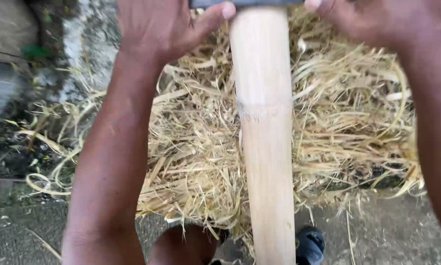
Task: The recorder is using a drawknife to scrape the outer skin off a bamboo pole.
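Observation:
A pale bamboo pole (264, 137) runs upright through the middle of the view, with a ring-shaped node mark partway along it. Across its far end lies a dark flat metal blade (245, 3), mostly cut off by the top edge. My left hand (161, 27) grips the blade's left side, thumb pressed beside the pole. My right hand (377, 22) holds the blade's right side, with a fingertip showing next to the pole. Both forearms reach down along either side of the pole.
A heap of dry yellow straw (348, 127) lies behind the pole. My knee (186, 243) and a dark shoe (309, 244) sit at the bottom on grey concrete ground (392, 235). A rough whitish wall (90, 44) and loose stalks lie to the left.

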